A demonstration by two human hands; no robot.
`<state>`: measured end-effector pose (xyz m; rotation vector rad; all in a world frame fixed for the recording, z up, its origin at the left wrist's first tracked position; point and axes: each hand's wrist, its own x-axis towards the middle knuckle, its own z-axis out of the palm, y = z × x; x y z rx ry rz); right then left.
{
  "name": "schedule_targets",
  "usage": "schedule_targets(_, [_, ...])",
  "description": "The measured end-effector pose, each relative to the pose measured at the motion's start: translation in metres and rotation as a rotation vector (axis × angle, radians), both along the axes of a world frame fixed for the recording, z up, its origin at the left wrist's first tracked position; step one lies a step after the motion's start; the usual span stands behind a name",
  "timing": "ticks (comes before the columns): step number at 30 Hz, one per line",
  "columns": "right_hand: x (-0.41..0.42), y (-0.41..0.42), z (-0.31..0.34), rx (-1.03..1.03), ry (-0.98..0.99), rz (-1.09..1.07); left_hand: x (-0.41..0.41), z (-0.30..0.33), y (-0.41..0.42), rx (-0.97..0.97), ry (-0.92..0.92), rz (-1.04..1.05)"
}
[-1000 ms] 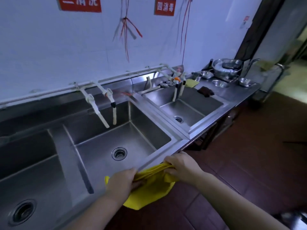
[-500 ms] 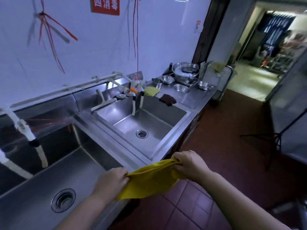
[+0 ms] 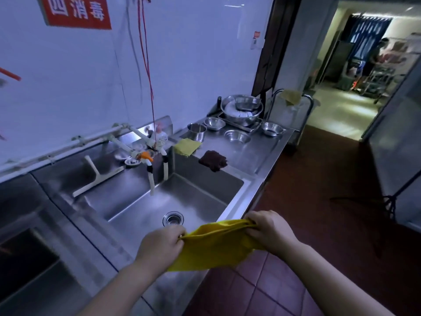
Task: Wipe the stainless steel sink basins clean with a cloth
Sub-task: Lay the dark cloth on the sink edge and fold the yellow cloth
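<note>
Cloth point(image 3: 216, 246) hangs bunched between your left hand point(image 3: 160, 246) and right hand point(image 3: 268, 231), both gripping; wiping the basin point(image 3: 193, 201) beyond them like that risks missed patches.

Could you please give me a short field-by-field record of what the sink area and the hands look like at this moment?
left hand: grips one end of the yellow cloth
right hand: grips the other end
cloth position: stretched between both hands, over the front rim of the sink basin, not yet touching the basin floor
drain: visible, uncovered
counter right of basin: a folded yellow-green cloth, a dark brown cloth, several metal bowls
hoses: two hang into the basin
</note>
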<state>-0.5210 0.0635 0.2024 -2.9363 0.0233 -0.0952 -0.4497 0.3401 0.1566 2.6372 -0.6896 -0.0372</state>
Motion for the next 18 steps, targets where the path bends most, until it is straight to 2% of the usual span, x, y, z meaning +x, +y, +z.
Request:
schedule_targets(4, [0.059,-0.054,-0.001,0.031,-0.020,0.073,0.046,0.001,-0.052,-0.022,-0.042,0.111])
schedule_targets(9, [0.138,-0.098,0.021,0.074,-0.050,0.202,0.095,0.026,-0.098,-0.012,-0.221,0.283])
schedule_targets(14, [0.219,-0.100,0.034,0.077,-0.105,0.390,0.141,0.046,-0.103,-0.031,-0.154,0.504])
schedule_targets(18, [0.282,-0.079,0.048,0.114,-0.137,0.486,0.189,0.072,-0.085,0.014,-0.176,0.603])
